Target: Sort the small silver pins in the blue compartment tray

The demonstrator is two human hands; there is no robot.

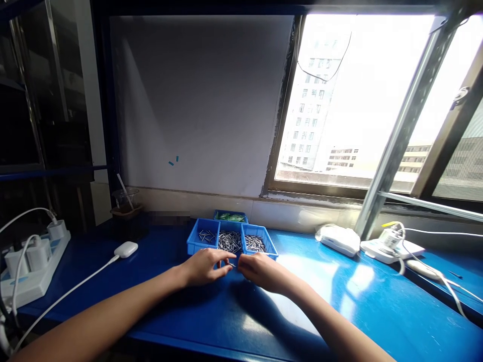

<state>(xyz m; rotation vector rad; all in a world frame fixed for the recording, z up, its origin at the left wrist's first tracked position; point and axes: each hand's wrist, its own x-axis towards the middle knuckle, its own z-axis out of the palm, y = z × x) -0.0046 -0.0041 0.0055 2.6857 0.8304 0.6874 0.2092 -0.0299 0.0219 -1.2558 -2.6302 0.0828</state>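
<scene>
My left hand (206,266) is closed in a pinch on a thin, silvery metal pin (232,265), just in front of the blue bins. My right hand (260,270) meets the pin's other end with its fingers curled together. Too little of the pin shows to tell its exact kind. Right behind my hands stand a left blue bin (191,246) with a few small metal pins, a middle bin with a heap of pins (229,241), and a right blue bin (272,249) holding many short metal pieces.
Behind these sits another blue bin (246,219) with green contents. A white earbud case (126,249) on a cable and a power strip (56,256) lie left. A cup with a straw (126,200) is at the back. White devices (339,240) and cables stand right, near a metal post (396,136).
</scene>
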